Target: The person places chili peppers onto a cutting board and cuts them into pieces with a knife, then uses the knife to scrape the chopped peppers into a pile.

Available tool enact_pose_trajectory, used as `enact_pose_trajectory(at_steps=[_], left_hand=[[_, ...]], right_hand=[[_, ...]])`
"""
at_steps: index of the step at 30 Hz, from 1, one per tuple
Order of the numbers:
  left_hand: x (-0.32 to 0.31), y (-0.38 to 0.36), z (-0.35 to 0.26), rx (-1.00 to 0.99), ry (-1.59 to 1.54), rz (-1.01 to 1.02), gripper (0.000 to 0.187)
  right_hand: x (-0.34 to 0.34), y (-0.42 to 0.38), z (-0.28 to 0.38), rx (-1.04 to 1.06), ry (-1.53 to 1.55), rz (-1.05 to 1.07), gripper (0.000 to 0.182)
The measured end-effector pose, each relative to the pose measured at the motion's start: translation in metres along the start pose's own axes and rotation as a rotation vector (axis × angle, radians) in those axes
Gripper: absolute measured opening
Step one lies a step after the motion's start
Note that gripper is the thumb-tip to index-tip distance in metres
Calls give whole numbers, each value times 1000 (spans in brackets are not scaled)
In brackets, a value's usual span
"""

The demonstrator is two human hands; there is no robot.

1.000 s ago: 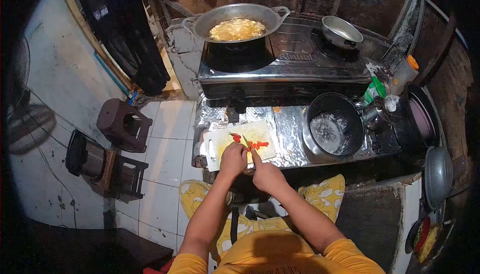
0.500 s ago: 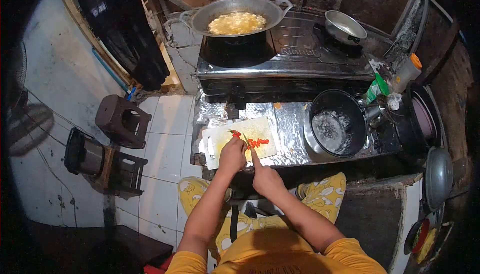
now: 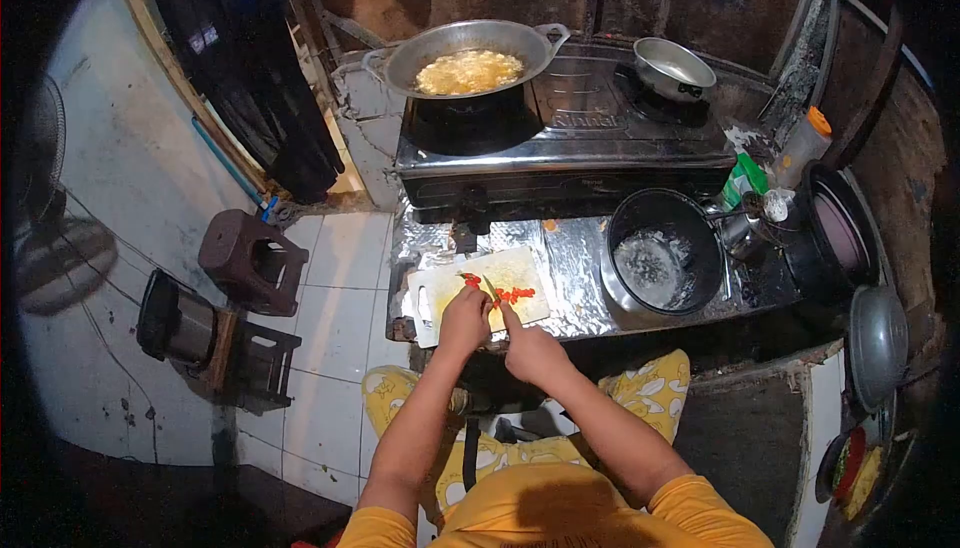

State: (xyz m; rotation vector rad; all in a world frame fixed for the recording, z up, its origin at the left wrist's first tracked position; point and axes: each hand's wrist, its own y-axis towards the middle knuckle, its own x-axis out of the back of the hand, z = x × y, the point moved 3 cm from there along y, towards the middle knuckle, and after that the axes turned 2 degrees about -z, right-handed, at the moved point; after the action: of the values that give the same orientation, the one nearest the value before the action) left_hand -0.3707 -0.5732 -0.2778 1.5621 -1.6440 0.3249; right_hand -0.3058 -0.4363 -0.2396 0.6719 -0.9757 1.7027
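Note:
A white cutting board (image 3: 429,300) with a handle slot lies near the counter's front edge. My left hand (image 3: 465,322) is closed over its middle, fingers bent on a red chili (image 3: 470,279) whose end shows past the fingertips. My right hand (image 3: 533,353) is wrapped round the handle of a knife (image 3: 489,288); the thin blade lies close beside my left fingers. Cut red chili pieces (image 3: 516,296) lie on the board right of the blade. Most of the knife handle is hidden in my grip.
A wok (image 3: 395,70) of bubbling oil and pale food sits on the stove (image 3: 580,163), with a small metal pan (image 3: 672,66) on its right burner. A black pot (image 3: 617,248) with whitish residue stands right of the board. Stools (image 3: 240,263) stand at the left.
The view has shifted a little, so the stove and wok sit lower in it. Both hands stay at the board with chili and knife; they have hardly moved.

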Motion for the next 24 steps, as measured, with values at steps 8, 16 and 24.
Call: enact_pose_trajectory(at_steps=[8, 16, 24], left_hand=[[0, 2, 1, 13, -6, 2, 7], [0, 4, 0, 57, 2, 28, 7], [-4, 2, 1, 50, 25, 25, 6]], right_hand=[[4, -2, 6, -13, -13, 35, 83], [-4, -4, 5, 15, -13, 17, 85], [-33, -1, -4, 26, -10, -70, 87]])
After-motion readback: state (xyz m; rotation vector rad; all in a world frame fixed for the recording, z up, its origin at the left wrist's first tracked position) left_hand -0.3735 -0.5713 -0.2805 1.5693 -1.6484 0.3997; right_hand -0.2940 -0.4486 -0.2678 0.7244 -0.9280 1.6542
